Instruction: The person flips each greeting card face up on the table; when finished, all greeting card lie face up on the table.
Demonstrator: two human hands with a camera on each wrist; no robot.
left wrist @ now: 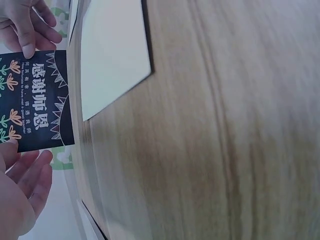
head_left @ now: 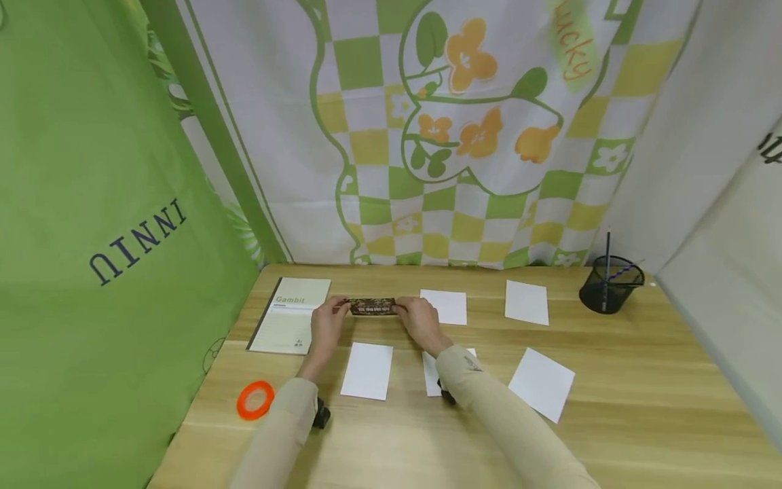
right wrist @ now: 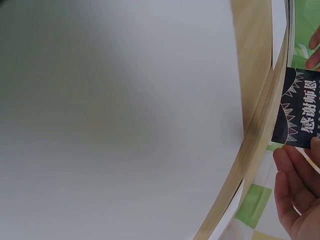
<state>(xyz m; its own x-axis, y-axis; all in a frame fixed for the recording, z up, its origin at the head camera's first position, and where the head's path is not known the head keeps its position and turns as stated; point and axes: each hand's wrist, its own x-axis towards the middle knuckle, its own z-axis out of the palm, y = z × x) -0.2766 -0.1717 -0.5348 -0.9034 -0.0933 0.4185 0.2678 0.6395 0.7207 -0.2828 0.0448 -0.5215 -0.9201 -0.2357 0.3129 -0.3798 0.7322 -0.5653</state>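
A dark card (head_left: 370,307) with white Chinese lettering and orange and green leaf drawings is held up between both hands over the back of the table. My left hand (head_left: 326,327) pinches its left end, while my right hand (head_left: 421,323) pinches the right end. In the left wrist view the printed face of the card (left wrist: 37,100) shows, thumbs on that face and fingers behind. A white card (head_left: 451,309) lies just beyond the right hand. Under the right forearm another white card (head_left: 431,372) is partly hidden. One more white card (head_left: 366,371) lies between the forearms.
A notebook (head_left: 287,333) marked "Gambit" lies beside the left hand. Nearer the left edge is an orange tape roll (head_left: 242,402). Two white cards (head_left: 527,303) lie toward the right. A black mesh pen cup (head_left: 611,292) with pens stands at the back right, before a patterned curtain (head_left: 373,61).
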